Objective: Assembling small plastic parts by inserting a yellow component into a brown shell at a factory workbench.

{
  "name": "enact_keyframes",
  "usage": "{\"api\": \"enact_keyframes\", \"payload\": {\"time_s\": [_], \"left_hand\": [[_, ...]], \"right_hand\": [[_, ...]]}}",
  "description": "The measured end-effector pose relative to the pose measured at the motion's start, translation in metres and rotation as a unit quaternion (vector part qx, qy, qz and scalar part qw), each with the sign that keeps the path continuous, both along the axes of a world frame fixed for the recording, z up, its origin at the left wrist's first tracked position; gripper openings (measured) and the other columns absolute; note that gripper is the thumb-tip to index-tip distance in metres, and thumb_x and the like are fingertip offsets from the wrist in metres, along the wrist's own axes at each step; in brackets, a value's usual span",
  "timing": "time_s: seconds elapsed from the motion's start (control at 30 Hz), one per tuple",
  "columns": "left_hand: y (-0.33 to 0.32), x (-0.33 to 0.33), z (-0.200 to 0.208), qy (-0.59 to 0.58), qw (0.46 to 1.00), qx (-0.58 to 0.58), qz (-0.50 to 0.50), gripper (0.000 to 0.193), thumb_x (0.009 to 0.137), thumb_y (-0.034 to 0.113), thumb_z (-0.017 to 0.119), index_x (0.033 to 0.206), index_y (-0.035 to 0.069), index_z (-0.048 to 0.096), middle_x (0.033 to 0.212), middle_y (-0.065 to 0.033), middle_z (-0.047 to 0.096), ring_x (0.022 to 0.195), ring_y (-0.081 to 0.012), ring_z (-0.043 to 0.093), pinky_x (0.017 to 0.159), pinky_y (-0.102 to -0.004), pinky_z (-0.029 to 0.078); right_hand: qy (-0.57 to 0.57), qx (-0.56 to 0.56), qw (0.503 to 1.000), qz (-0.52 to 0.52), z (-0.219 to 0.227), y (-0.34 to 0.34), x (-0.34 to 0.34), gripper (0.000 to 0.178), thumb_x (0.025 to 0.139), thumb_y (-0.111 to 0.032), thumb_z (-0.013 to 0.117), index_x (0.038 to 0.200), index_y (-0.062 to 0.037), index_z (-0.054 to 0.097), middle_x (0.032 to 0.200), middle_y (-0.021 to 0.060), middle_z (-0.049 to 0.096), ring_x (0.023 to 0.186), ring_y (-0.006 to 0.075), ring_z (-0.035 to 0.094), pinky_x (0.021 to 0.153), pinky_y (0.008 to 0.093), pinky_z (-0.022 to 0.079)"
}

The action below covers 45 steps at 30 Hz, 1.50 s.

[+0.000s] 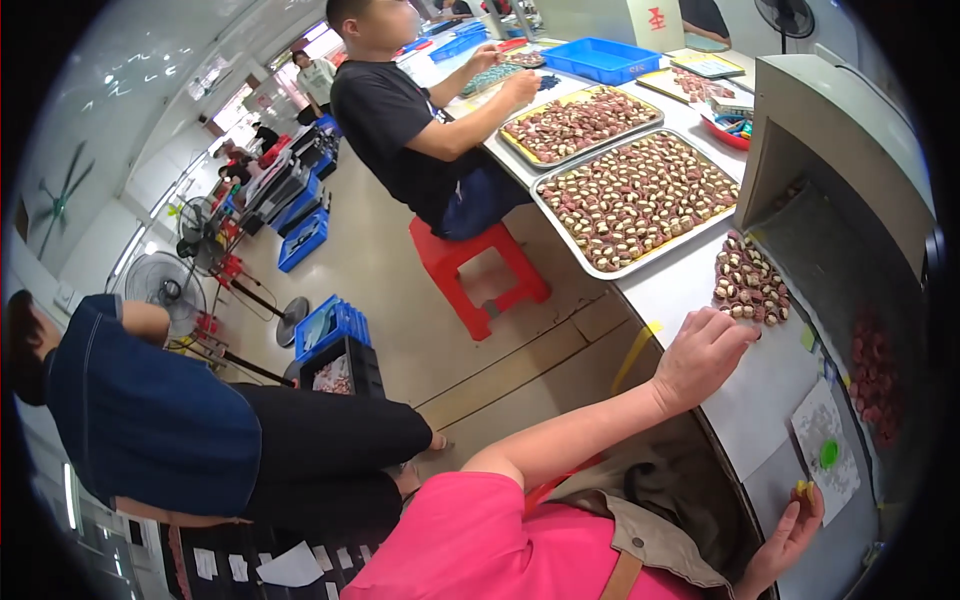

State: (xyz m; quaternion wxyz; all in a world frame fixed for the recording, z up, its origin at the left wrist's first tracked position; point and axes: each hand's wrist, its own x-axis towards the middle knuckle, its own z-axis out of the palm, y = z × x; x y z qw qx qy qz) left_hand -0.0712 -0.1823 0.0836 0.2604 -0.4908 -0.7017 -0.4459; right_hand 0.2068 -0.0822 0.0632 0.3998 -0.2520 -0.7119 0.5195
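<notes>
Lying beside the left hand (703, 360) are two-toned pieces (748, 284).

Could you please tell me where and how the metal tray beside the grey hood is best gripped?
Probably the metal tray is best gripped two-handed by its raised rim, coming from the red stool side: that end is free, while a second tray lies along one long side. It is wide, shallow and covered with small pieces, so keep it level.
</notes>
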Motion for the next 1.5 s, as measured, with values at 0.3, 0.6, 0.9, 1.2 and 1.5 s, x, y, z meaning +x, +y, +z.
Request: {"api": "enact_keyframes", "payload": {"time_s": [0.3, 0.6, 0.9, 1.2, 1.5], "left_hand": [[-0.017, 0.033, 0.022, -0.047, 0.998, 0.027, 0.022, 0.02, 0.072, 0.002, 0.057, 0.09, 0.011, 0.057, 0.07, -0.0055, 0.054, 0.069, -0.0234, 0.054, 0.066, -0.0356, 0.04], [-0.032, 0.079, 0.027, -0.078, 0.997, -0.008, 0.001, 0.016, 0.072, 0.006, 0.053, 0.086, 0.014, 0.057, 0.075, -0.0028, 0.056, 0.079, -0.0217, 0.055, 0.074, -0.0347, 0.039], [-0.04, 0.078, 0.025, -0.059, 0.998, -0.009, 0.023, 0.015, 0.074, 0.008, 0.054, 0.087, 0.014, 0.057, 0.077, -0.0023, 0.057, 0.079, -0.0199, 0.055, 0.072, -0.034, 0.039], [-0.052, 0.052, 0.019, -0.044, 0.999, 0.025, 0.001, 0.014, 0.074, 0.008, 0.056, 0.087, 0.013, 0.057, 0.076, -0.0006, 0.058, 0.076, -0.0199, 0.056, 0.069, -0.033, 0.04], [-0.105, 0.001, 0.013, -0.266, 0.941, 0.185, -0.094, 0.019, 0.083, 0.002, 0.054, 0.102, 0.003, 0.056, 0.093, -0.0092, 0.056, 0.077, -0.015, 0.053, 0.07, -0.0265, 0.045]], "right_hand": [[-0.018, 0.001, 0.998, 0.064, 0.01, -0.01, 0.023, 0.027, 0.096, -0.013, 0.042, 0.118, 0.001, 0.046, 0.113, 0.008, 0.051, 0.104, 0.0151, 0.049, 0.092, 0.0263, 0.038], [-0.203, 0.162, 0.965, 0.037, 0.065, -0.049, 0.061, 0.026, 0.089, -0.02, 0.053, 0.104, 0.0009, 0.059, 0.093, 0.0167, 0.061, 0.082, 0.0269, 0.057, 0.073, 0.034, 0.046], [-0.196, 0.088, 0.974, 0.065, 0.03, -0.03, 0.062, 0.025, 0.093, -0.018, 0.046, 0.112, -0.0023, 0.053, 0.105, 0.0089, 0.054, 0.093, 0.0176, 0.052, 0.082, 0.0271, 0.041], [-0.074, 0.175, 0.981, 0.033, 0.018, -0.046, 0.027, 0.018, 0.095, -0.015, 0.044, 0.098, 0.0005, 0.053, 0.088, 0.0016, 0.051, 0.08, 0.0097, 0.045, 0.074, 0.0211, 0.037], [-0.101, 0.128, 0.987, -0.008, 0.024, -0.067, -0.016, 0.015, 0.093, -0.015, 0.047, 0.09, -0.0029, 0.054, 0.079, -0.0018, 0.048, 0.064, 0.0036, 0.037, 0.056, 0.0174, 0.03]]}}
